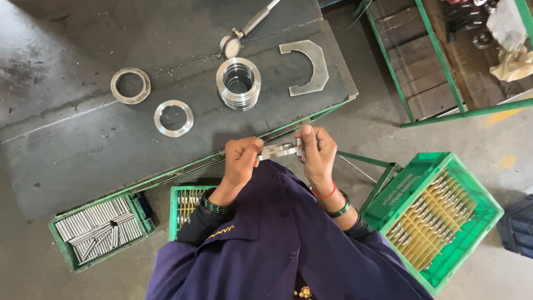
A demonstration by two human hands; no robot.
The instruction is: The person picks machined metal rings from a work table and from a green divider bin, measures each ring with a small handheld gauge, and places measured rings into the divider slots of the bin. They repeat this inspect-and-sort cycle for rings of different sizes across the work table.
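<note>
Ring: flat metal ring [279,150] held edge-on between both hands, just off the near edge of the dark worktable [66,144], above the purple coat.
Left hand: left hand [240,161] clamps the ring's left end, fingers curled tight around it, dark green bangles at the wrist.
Right hand: right hand [316,153] pinches the ring's right end, thumb and fingertips pressed on the metal, red and green bangles at the wrist.
On the table, nearest: stack of shiny rings [239,83] sits on the worktable straight beyond the hands.
On the table, left: single bright ring [174,118] lies flat, left of the stack; duller ring [130,85] lies further left, apart from it.
On the table, right: horseshoe-shaped steel plate [308,66] lies flat just right of the stack.
On the table, far side: dial gauge with a long handle [239,36] rests beyond the stack, dial face close to it.
Below the table, left: green crate of silver pins [100,228] on the floor at the table's near-left corner.
Below the table, middle: small green crate [189,203] tucked by the table's near edge, partly hidden by the left sleeve.
Right of the table: big green crate with yellow dividers [433,214] holding metal parts stands on the floor, well clear of the table.
</note>
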